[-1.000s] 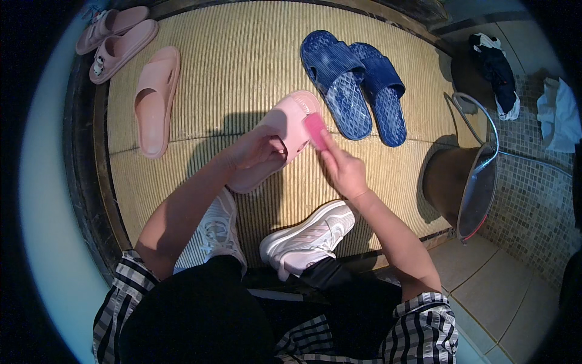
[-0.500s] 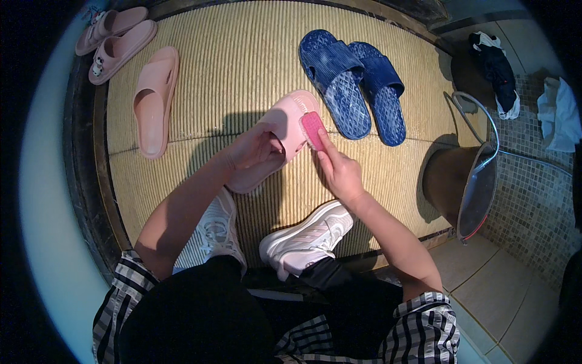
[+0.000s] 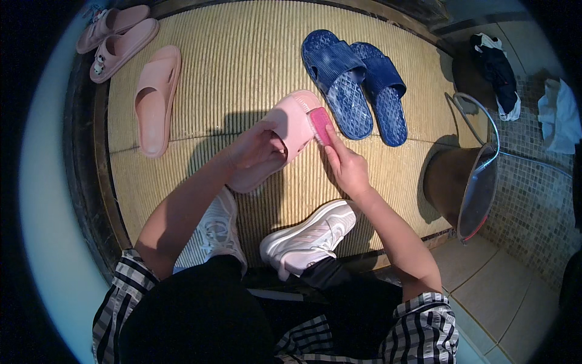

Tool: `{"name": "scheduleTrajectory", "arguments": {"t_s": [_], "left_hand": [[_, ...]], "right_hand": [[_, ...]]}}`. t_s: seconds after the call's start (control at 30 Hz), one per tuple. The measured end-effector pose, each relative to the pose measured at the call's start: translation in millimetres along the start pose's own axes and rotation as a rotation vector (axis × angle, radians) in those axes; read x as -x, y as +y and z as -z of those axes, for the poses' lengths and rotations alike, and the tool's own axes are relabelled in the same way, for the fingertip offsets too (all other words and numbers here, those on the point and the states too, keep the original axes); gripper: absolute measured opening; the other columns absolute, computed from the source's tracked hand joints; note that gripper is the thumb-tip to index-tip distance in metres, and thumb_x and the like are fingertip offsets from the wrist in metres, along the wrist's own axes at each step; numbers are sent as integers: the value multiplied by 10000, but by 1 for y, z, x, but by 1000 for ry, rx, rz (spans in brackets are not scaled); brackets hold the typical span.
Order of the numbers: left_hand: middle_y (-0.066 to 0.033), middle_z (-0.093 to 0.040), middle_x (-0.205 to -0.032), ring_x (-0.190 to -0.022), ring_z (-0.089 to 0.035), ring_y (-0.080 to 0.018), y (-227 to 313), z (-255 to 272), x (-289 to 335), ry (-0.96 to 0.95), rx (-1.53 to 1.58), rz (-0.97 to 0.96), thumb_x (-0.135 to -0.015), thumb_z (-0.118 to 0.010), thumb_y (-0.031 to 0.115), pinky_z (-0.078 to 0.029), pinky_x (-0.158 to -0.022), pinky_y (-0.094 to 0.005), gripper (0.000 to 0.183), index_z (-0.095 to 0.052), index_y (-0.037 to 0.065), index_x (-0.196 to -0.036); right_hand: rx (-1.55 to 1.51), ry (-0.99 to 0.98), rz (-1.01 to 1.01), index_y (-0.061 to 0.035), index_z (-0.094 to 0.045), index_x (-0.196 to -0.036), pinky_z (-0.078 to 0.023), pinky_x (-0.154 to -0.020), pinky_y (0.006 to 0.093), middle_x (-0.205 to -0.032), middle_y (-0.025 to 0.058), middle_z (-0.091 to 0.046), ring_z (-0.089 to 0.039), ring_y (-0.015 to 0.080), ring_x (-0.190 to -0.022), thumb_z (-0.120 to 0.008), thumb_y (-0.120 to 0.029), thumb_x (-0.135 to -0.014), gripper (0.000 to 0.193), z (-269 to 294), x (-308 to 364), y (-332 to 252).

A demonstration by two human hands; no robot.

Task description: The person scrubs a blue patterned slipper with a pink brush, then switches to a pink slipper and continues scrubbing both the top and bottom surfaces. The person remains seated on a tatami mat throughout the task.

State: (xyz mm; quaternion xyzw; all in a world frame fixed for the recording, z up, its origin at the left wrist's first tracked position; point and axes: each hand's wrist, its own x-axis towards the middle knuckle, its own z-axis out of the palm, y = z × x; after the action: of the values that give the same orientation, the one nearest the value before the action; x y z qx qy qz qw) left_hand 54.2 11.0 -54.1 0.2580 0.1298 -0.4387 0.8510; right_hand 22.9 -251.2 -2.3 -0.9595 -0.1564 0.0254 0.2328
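My left hand point(image 3: 259, 145) is closed on a pale pink slipper point(image 3: 291, 118), gripping it by the strap opening, its toe pointing away from me. In my right hand point(image 3: 348, 165) is a small pink scrubbing brush point(image 3: 322, 126) with pale bristles. Those bristles lie against the right side of the slipper's strap. Another pale pink slipper point(image 3: 156, 109) rests on the mat to the left. Beyond my right hand sits a pair of dark blue slippers, the nearer one point(image 3: 345, 100) and its mate point(image 3: 389, 109), both with whitish wet patches.
A ribbed straw-coloured mat point(image 3: 236, 48) lies under everything. Two more pink slippers point(image 3: 124, 48) stand at the far left edge. On the right are a brown bucket point(image 3: 451, 182) with a hose point(image 3: 494, 130), dark clothing point(image 3: 494, 73) and a white cloth point(image 3: 559, 115). My sneakers point(image 3: 315, 233) are planted close by.
My right hand has moved the brush slightly to the right, toward the edge of the slipper's strap, and tilted it. The left hand holds the slipper in nearly the same place.
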Motion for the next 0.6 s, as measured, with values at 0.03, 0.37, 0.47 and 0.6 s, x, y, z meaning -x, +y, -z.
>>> {"name": "scheduleTrajectory", "arguments": {"t_s": [0.03, 0.37, 0.47, 0.6], "left_hand": [[-124, -688, -951, -961, -646, -268, 0, 5, 1, -24, 13, 3, -963, -454, 400, -494, -935, -423, 470, -508, 18, -1232], [-130, -663, -1041, -935, -653, -252, 2, -5, 1, 2, -2, -15, -977, -433, 417, -503, -916, -418, 478, -507, 15, -1224], [-141, -642, -1107, -969, -646, -246, 2, 9, -1, -102, 27, -19, -986, -414, 415, -498, -932, -424, 495, -472, 19, -1277], [-141, -611, -1188, -1029, -629, -237, 5, -21, 7, 57, -60, -56, -994, -388, 421, -491, -945, -425, 520, -445, 24, -1325]], "right_hand": [[-21, 38, 54, -241, -412, -1476, -487, -450, 388, -615, 94, -591, -593, 253, -489, -561, -322, -972, 532, -3, 2, -5], [4, -25, 98, -247, -422, -1470, -500, -469, 402, -580, 84, -557, -590, 268, -492, -568, -331, -967, 531, -7, 2, -3], [11, -25, 62, -238, -415, -1476, -490, -454, 386, -560, 74, -549, -580, 256, -480, -561, -330, -973, 532, -7, 3, -7], [9, -93, 203, -242, -426, -1471, -490, -457, 396, -582, 79, -556, -557, 261, -462, -593, -307, -949, 552, -8, 18, -30]]}}
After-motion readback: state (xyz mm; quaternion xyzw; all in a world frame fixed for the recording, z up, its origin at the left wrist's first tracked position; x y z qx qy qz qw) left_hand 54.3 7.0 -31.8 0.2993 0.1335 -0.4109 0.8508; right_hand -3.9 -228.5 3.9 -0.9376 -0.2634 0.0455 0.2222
